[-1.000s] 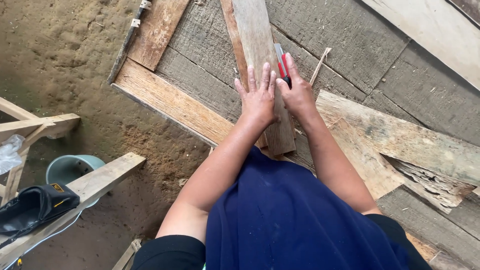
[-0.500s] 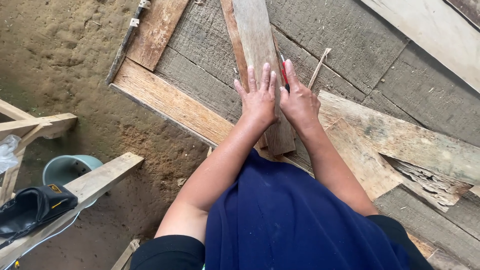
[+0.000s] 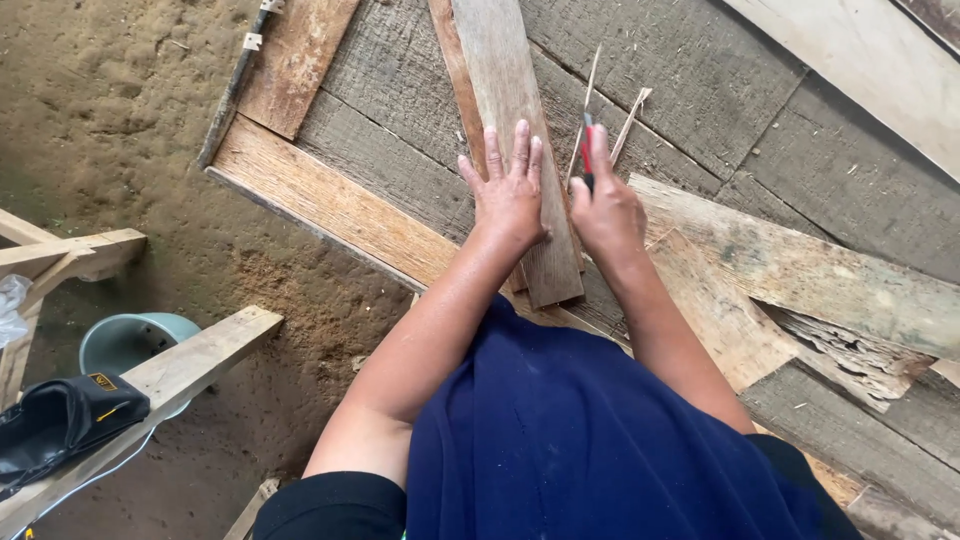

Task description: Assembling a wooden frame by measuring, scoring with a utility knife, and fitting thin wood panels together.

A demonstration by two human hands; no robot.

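My left hand (image 3: 510,190) lies flat, fingers spread, on a narrow grey wooden board (image 3: 512,110) that runs away from me over a stack of planks. My right hand (image 3: 605,205) is closed around a red and black utility knife (image 3: 587,150), its tip against the board's right edge. Two thin wood slivers (image 3: 632,115) stick out just beyond the knife. My arms reach forward over my blue-clad lap.
Weathered grey planks (image 3: 760,90) and lighter brown boards (image 3: 330,200) cover the ground ahead. A broken rotted plank (image 3: 840,350) lies to the right. On the left are sandy ground, a wooden trestle (image 3: 190,365), a teal bucket (image 3: 120,340) and a black sandal (image 3: 60,425).
My right hand has shifted slightly right and down along the board's edge with the knife. A second thin sliver now shows beside the board. My left hand stays pressed flat.
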